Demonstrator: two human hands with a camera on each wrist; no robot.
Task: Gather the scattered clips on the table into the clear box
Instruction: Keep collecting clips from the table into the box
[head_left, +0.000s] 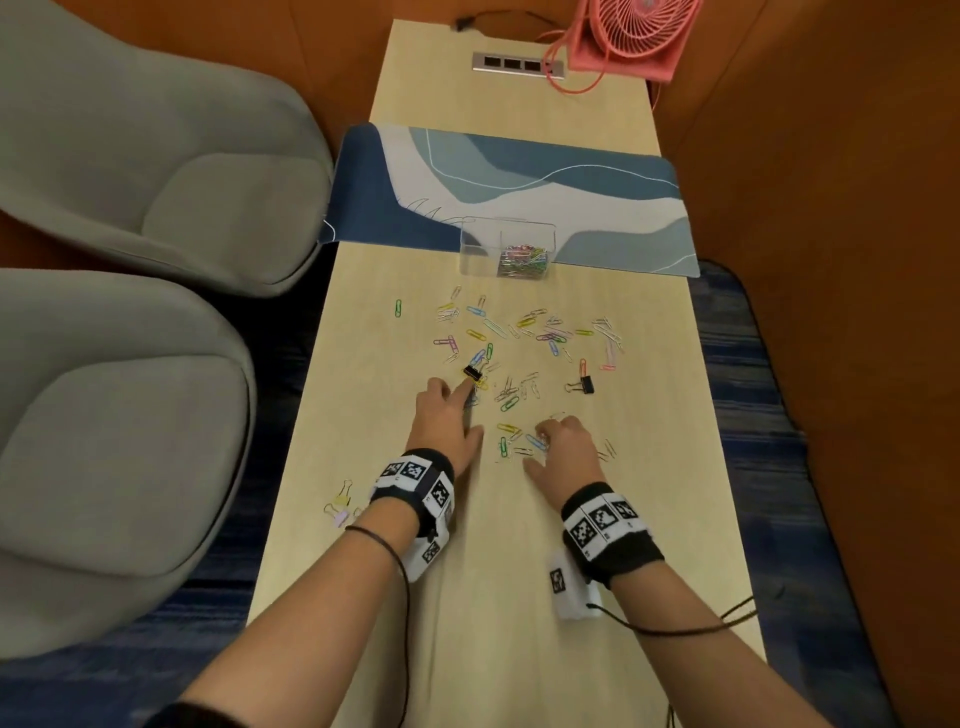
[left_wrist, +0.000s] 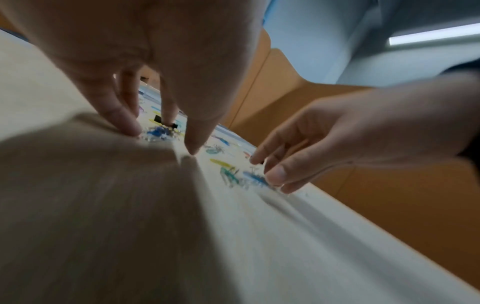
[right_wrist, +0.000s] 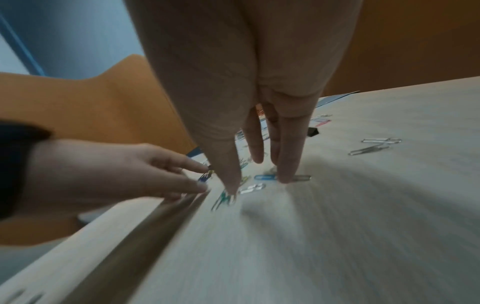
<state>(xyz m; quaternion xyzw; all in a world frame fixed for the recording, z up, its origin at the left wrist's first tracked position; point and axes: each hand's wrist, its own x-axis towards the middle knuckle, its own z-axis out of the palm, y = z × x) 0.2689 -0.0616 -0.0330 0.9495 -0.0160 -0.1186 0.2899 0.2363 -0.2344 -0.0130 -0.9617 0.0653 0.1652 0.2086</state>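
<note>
Evidently mid-gather: clips (head_left: 519, 343) lie strewn across the table (head_left: 467, 597), some already in the clear box (head_left: 508, 253) beyond.
Left hand (head_left: 448, 415) and right hand (head_left: 565, 448) press extended, unclenched fingers onto near clips, grasping nothing, seemingly to rake them together.

A long pale wooden table (head_left: 519, 597) carries scattered colored paper clips (head_left: 524, 338), 2 black binder clips (head_left: 586, 384) – well apart – a clear box (head_left: 480, 249) holding clips, a blue patterned mat (head_left: 597, 208) and a pink fan (head_left: 631, 36).
</note>
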